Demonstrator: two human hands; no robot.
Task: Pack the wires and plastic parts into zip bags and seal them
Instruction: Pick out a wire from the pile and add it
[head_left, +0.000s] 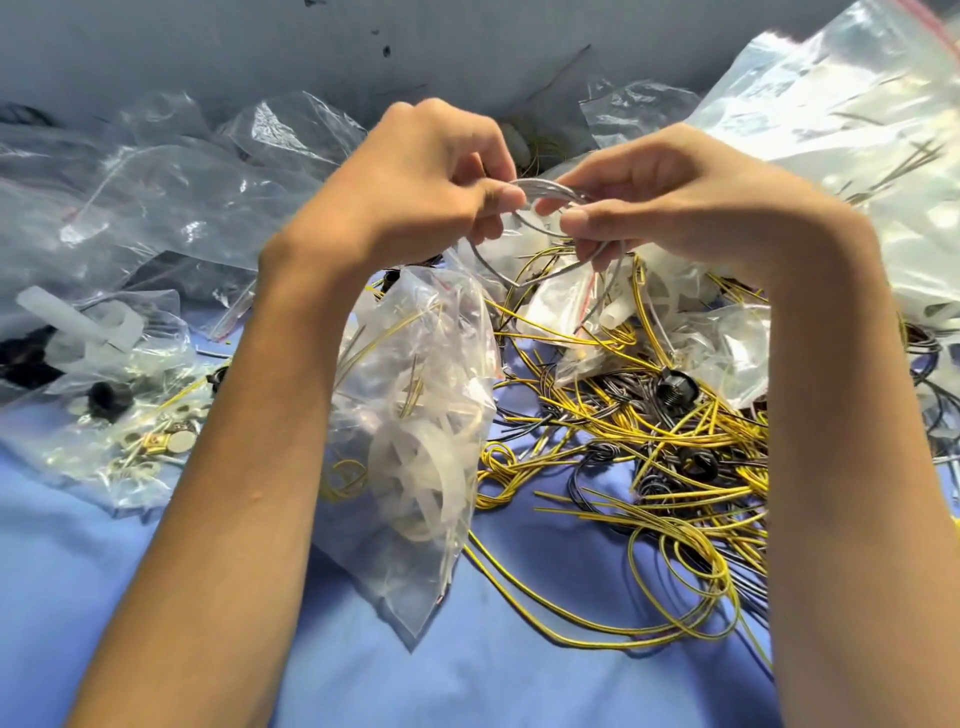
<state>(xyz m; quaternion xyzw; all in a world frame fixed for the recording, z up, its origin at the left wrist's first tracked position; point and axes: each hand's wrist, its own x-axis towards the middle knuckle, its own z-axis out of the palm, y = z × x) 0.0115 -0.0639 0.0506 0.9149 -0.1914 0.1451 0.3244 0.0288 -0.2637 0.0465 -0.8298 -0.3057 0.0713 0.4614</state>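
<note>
The left hand (415, 176) and right hand (680, 195) each pinch a thin grey wire loop (545, 188) between thumb and curled fingers, which hide parts of its coil, above the pile. Below lies a clear zip bag (405, 597) of translucent white plastic rings (415, 467) on blue cloth (467, 675). Beside it sprawls a tangle of yellow and dark wires (623, 431), partly covered by the right forearm and cut off at the frame's edge.

Left hand (415, 171), right hand (670, 202) raised close together, fingers curled, pinching.
</note>
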